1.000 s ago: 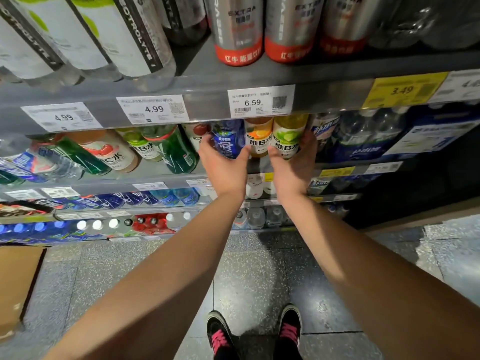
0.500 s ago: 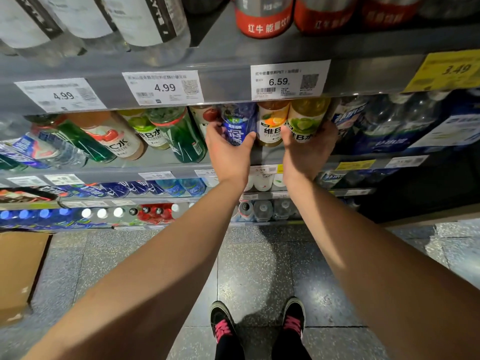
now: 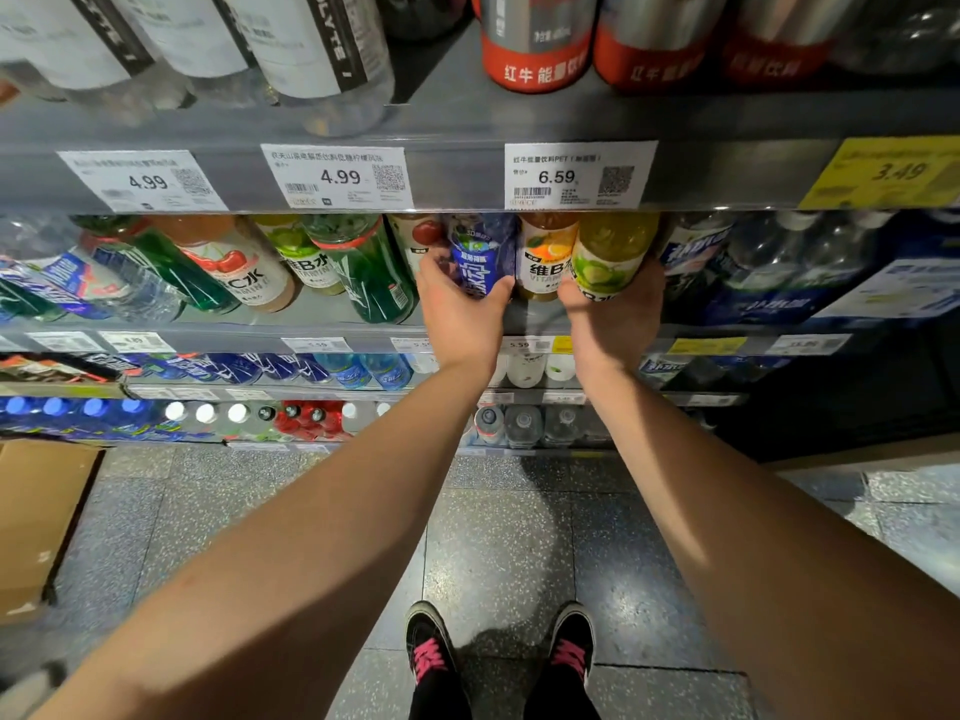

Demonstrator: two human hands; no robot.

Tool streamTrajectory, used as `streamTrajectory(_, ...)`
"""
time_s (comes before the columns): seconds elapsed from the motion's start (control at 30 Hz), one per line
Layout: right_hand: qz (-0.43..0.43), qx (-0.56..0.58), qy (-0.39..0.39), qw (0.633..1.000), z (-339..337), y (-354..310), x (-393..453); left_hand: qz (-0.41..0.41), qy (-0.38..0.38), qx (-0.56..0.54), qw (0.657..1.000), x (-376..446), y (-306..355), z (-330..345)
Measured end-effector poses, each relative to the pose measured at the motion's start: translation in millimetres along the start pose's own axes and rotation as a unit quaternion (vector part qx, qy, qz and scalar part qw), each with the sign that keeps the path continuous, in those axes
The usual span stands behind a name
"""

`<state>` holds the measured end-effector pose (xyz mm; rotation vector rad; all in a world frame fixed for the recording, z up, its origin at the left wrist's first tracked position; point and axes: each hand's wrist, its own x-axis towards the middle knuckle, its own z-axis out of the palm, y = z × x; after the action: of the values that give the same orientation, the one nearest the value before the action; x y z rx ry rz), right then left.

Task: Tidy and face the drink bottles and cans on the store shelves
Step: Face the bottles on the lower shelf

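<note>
On the second shelf [image 3: 332, 324] stands a row of drink bottles. My left hand [image 3: 460, 317] grips a blue-labelled bottle [image 3: 478, 254], thumb on its right side and fingers round its left. My right hand [image 3: 613, 314] grips a yellow-green lime bottle [image 3: 608, 257] from below and from the right. An orange vitamin bottle [image 3: 545, 257] stands between the two held bottles. A red cherry-labelled bottle [image 3: 421, 236] is just left of my left hand.
Green bottles [image 3: 369, 272] and a cherry drink [image 3: 234, 267] lean on the same shelf to the left; blue water packs [image 3: 769, 272] are right. Red-based cans [image 3: 540, 44] and clear bottles [image 3: 311, 49] stand above. Lower shelves hold more bottles. A cardboard box [image 3: 36, 522] lies on the floor at left.
The view has moved closer to the shelf. Both hands have stayed on the same two bottles, closing a little more round them.
</note>
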<state>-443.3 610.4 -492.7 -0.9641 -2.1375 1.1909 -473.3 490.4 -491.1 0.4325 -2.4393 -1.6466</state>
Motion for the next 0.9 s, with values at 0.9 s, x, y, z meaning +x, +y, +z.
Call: streamTrajectory(0.9,0.001,0.110,-0.244,0.964,47.0,-128.8,-222.6,-0.068,0.021,-0.012,0.997,30.7,-45.9,-278.8)
